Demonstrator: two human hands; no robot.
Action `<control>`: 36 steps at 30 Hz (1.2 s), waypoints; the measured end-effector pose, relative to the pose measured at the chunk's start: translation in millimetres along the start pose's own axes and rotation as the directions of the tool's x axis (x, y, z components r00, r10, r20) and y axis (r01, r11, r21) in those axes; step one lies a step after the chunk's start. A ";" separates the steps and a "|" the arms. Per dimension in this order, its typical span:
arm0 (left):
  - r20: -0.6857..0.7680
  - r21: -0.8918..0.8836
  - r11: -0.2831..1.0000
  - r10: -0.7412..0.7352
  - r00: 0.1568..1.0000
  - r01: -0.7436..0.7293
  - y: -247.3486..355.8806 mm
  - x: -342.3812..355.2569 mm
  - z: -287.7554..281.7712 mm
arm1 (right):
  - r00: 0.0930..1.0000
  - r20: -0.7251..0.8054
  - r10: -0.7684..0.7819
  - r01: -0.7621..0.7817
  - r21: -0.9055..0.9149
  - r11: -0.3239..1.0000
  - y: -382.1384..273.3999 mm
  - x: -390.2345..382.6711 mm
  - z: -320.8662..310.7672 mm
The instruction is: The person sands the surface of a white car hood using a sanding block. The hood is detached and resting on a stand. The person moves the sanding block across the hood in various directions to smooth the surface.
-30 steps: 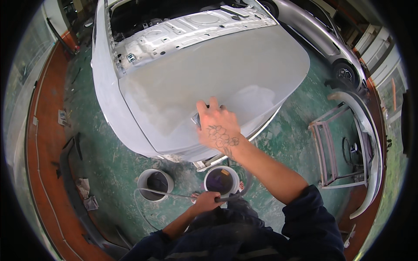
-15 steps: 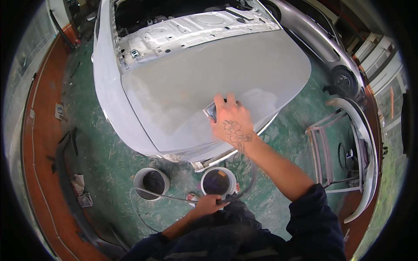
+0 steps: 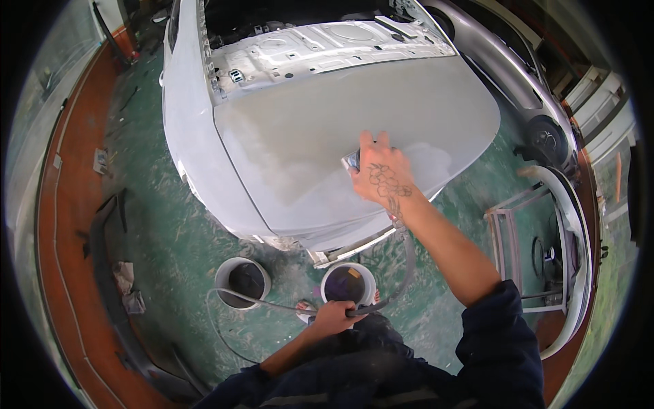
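A grey-primed car trunk lid fills the middle, below stripped white metal panels. My right hand, with a tattoo on its back, is closed around a small silvery-grey sanding block on the lid's right half. Its underside is hidden. Low in the picture, my left hand grips a grey hose that rises behind my right forearm and loops down to the left. Just beyond my left hand stand two white buckets with dark contents, the left bucket and the right bucket.
A silver car stands behind on the right. A metal stand with a pale curved bumper is at the right. A dark bumper and paper scraps lie on the green floor at the left, beside an orange lower wall.
My right hand has moved up and to the right with the block. The car appears slightly farther right in the picture. My left hand stays on the hose, shifted slightly right.
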State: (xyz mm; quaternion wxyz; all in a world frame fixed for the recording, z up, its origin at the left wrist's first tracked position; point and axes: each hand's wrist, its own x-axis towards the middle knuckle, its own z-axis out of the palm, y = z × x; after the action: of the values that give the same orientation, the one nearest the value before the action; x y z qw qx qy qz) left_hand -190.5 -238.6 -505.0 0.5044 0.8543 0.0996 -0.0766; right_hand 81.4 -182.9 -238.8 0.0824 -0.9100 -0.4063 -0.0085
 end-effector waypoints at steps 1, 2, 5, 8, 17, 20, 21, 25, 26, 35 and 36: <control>-0.011 0.008 1.000 -0.001 1.000 0.002 -0.5 -0.6 -0.6 | 1.000 0.006 -0.017 0.017 -0.017 1.000 -9.0 -2.0 2.2; -0.005 0.015 1.000 -0.008 1.000 0.008 -3.4 -2.5 0.4 | 0.999 0.015 -0.044 0.044 -0.029 0.999 -20.5 -2.7 5.6; 0.023 -0.004 1.000 0.003 1.000 -0.003 -5.5 -4.5 4.4 | 0.987 0.118 -0.113 0.119 -0.044 0.992 -49.8 -16.0 11.6; -0.066 -0.031 0.998 0.044 0.997 -0.046 -3.6 -7.9 3.0 | 0.988 0.066 -0.141 0.143 -0.035 0.989 -37.2 -8.1 9.8; -0.016 -0.015 0.998 0.057 0.998 -0.058 -7.4 -5.6 16.6 | 0.986 0.053 -0.157 0.160 -0.055 0.986 -43.4 -13.8 12.3; 0.008 -0.011 0.999 0.050 0.999 -0.050 -8.6 -9.1 21.5 | 0.950 0.201 -0.239 0.259 -0.085 0.962 -78.5 -23.9 13.0; 0.015 -0.009 0.999 0.052 0.999 -0.052 -6.3 -9.4 21.5 | 0.951 0.189 -0.245 0.267 -0.098 0.959 -75.5 -23.4 13.4; 0.002 -0.021 0.999 0.037 0.999 -0.037 2.9 -9.7 14.0 | 0.968 0.103 -0.230 0.240 -0.094 0.966 -50.2 -13.7 11.3; -0.016 -0.042 0.999 0.029 0.999 -0.029 5.8 -9.3 10.8 | 0.974 0.072 -0.215 0.220 -0.078 0.972 -46.5 -11.1 9.4; -0.001 -0.058 0.996 0.065 0.998 -0.065 13.9 -15.3 13.0 | 0.935 0.168 -0.311 0.330 -0.100 0.939 -74.7 -26.3 17.5; -0.003 -0.056 0.996 0.070 0.998 -0.070 13.2 -14.9 13.2 | 0.947 0.124 -0.297 0.309 -0.086 0.947 -67.4 -23.7 19.0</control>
State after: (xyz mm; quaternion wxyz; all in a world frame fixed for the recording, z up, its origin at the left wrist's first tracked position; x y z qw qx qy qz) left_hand -202.1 -257.7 -496.7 0.5304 0.8429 0.0720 -0.0556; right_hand 14.6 -153.3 -249.8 0.0102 -0.8387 -0.5444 0.0074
